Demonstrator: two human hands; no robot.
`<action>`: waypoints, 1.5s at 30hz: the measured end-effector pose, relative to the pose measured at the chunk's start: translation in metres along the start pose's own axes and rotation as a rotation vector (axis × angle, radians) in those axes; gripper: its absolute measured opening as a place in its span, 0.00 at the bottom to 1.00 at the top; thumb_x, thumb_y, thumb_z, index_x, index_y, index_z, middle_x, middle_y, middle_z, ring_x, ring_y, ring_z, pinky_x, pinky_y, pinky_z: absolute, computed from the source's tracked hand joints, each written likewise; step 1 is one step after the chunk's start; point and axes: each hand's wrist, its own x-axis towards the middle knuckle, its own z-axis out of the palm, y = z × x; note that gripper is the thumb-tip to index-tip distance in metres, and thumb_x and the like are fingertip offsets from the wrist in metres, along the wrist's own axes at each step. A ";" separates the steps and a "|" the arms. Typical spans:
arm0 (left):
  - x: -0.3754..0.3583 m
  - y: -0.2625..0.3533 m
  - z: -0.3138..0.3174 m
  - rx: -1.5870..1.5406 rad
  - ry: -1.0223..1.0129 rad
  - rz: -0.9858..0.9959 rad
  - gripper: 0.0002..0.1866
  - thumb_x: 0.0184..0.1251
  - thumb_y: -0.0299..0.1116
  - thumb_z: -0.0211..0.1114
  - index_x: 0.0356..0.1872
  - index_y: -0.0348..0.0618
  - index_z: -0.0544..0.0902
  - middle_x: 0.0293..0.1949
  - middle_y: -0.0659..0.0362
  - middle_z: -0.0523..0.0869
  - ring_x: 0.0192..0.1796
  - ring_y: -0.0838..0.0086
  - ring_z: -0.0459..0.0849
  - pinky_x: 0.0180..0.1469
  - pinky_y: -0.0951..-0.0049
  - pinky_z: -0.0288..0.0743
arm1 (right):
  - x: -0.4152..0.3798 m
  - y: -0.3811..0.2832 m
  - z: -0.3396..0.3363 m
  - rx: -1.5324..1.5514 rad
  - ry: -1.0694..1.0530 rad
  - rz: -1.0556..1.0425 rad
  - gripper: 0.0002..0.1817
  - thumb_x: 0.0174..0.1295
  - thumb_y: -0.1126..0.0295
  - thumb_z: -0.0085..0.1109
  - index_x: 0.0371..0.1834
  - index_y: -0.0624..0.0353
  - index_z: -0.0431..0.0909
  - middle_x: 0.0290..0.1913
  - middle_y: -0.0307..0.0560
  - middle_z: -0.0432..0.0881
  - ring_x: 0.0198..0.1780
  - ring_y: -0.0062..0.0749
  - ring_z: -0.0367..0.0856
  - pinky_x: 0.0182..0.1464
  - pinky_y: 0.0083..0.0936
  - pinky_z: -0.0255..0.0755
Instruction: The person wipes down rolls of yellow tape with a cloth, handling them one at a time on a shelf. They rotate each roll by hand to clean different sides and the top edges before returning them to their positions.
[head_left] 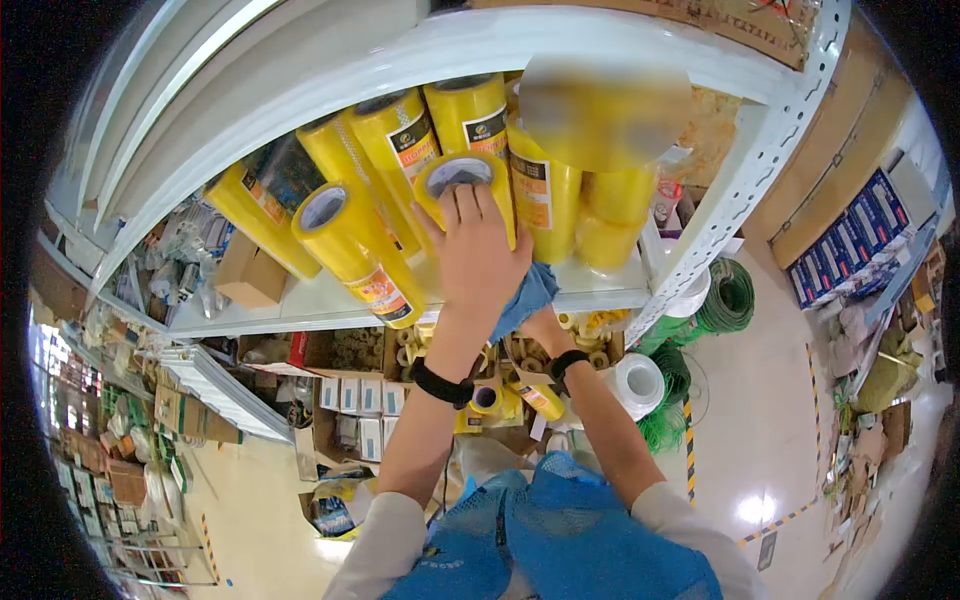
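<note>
- On the white shelf (330, 305), the left hand (478, 255) lies flat over the end of a yellow tape roll (468, 180), fingers (468, 205) stretched straight and close together across its open core, pressing on it more than gripping it.
- That roll lies on its side at the front of the shelf, wedged among other yellow rolls (350, 245) stacked at angles, some leaning on each other.
- Just below and behind the left hand, the right hand (545, 325) is mostly hidden; it seems closed around a blue cloth (528, 292) against the shelf edge, though I cannot tell how tightly.
- Risk: with only a flat palm on it, the roll could slide or spin off the shelf lip if pushed sideways.
- Risk: nudging it may unsettle the slanted neighbours, which look loosely piled and could roll forward and fall.
- Risk: anything dropping would land in the open cartons (370, 350) of smaller rolls below, or on the floor.
- Risk: the cloth could catch on a roll and drag it out.
</note>
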 end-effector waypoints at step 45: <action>0.012 -0.061 0.016 -0.713 0.014 -0.131 0.04 0.60 0.28 0.60 0.31 0.38 0.78 0.31 0.52 0.81 0.39 0.58 0.75 0.45 0.64 0.69 | 0.150 -0.063 -0.027 0.124 0.011 -0.144 0.39 0.55 0.62 0.72 0.68 0.60 0.65 0.62 0.54 0.76 0.65 0.43 0.73 0.70 0.36 0.63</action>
